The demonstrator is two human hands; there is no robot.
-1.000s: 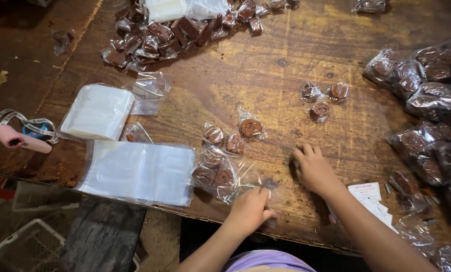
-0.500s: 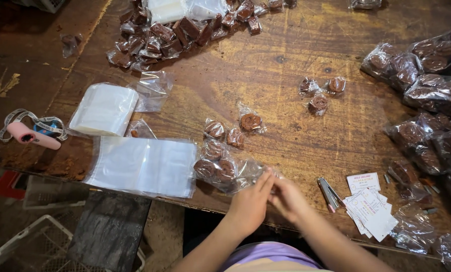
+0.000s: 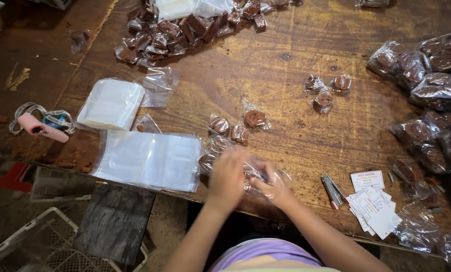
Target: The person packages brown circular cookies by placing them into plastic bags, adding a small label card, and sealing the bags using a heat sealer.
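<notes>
A big, worn wooden table (image 3: 296, 60) fills the view, with a white wire crate (image 3: 29, 242) on the dirt floor (image 3: 167, 229) near left.

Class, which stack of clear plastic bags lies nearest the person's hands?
The wide flat stack of clear plastic bags at the table edge; the smaller stack lies farther away.

Both hands are motion-blurred; the left hand (image 3: 229, 177) covers much of the clear plastic bag of brown sweets (image 3: 276, 176), so each grip is unclear. The bagged brown sweets (image 3: 437, 90) run off the right edge.
</notes>
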